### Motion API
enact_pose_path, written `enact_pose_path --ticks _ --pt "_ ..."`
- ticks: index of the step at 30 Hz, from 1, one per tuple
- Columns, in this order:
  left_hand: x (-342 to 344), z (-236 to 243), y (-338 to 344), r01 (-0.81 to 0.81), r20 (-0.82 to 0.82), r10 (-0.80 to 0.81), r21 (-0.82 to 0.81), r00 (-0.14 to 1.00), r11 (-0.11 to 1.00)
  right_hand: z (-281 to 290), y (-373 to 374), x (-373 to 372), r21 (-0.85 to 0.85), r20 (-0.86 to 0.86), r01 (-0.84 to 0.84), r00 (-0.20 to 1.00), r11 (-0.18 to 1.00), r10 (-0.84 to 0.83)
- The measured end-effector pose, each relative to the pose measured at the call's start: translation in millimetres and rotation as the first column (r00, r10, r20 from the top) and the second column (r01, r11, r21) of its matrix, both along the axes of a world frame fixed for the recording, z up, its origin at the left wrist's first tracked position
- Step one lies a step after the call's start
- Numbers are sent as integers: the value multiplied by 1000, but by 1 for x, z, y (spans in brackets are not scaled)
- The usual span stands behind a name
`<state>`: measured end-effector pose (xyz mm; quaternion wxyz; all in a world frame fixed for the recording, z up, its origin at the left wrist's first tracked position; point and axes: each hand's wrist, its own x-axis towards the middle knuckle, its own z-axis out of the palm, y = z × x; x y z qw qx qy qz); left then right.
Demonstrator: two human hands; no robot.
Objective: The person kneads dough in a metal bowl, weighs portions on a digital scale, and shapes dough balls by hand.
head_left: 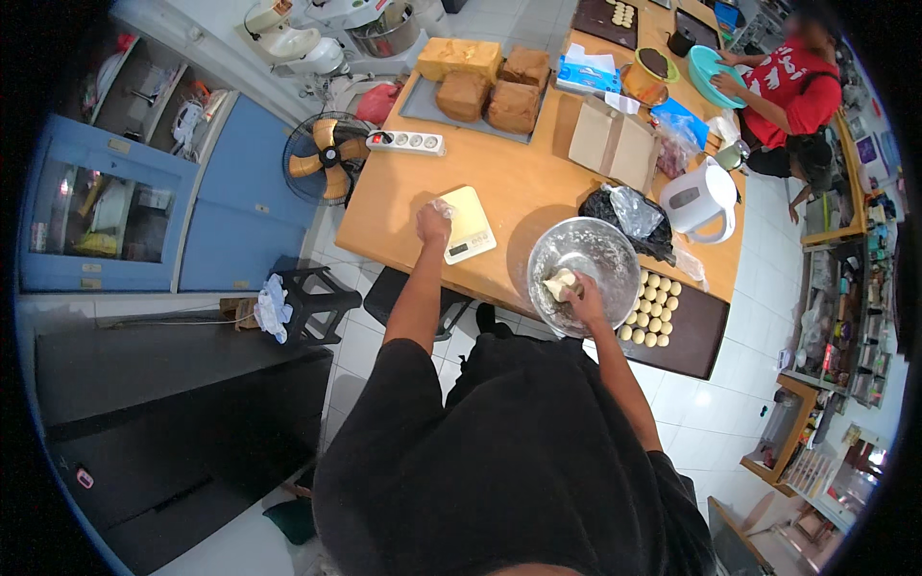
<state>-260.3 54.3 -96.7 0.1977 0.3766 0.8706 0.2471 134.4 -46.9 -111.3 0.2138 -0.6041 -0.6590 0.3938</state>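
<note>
My right hand (586, 301) grips a pale lump of dough (560, 283) inside a wide metal mixing bowl (615, 250). White smears and flecks cover the inner wall of that bowl. My left hand (433, 224) is closed at the left edge of a pale yellow kitchen scale (468, 223). Something whitish shows at its fingers, too small to make out. To the right of the bowl, several round dough balls (654, 309) sit in rows on a dark baking tray (698, 331), partly hidden by the bowl.
Brown loaves (514, 104) rest on a tray at the back, near a power strip (406, 143). An open cardboard box (615, 144), a black plastic bag (600, 206) and a white kettle (699, 199) stand beyond the bowl. A person in red (795, 86) handles a turquoise basin (709, 77).
</note>
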Motion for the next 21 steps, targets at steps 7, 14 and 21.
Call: enact_pose_path --ticks 7,14,21 --pt "-4 16 0 116 25 -115 -31 993 993 6 2 -1 11 16 -8 1000 1000 8" --pt "6 41 0 110 62 -129 251 990 962 13 3 -10 201 110 -100 991 975 79" --pt "98 70 -13 270 298 -427 448 854 852 20 2 -27 160 176 -198 970 967 169"
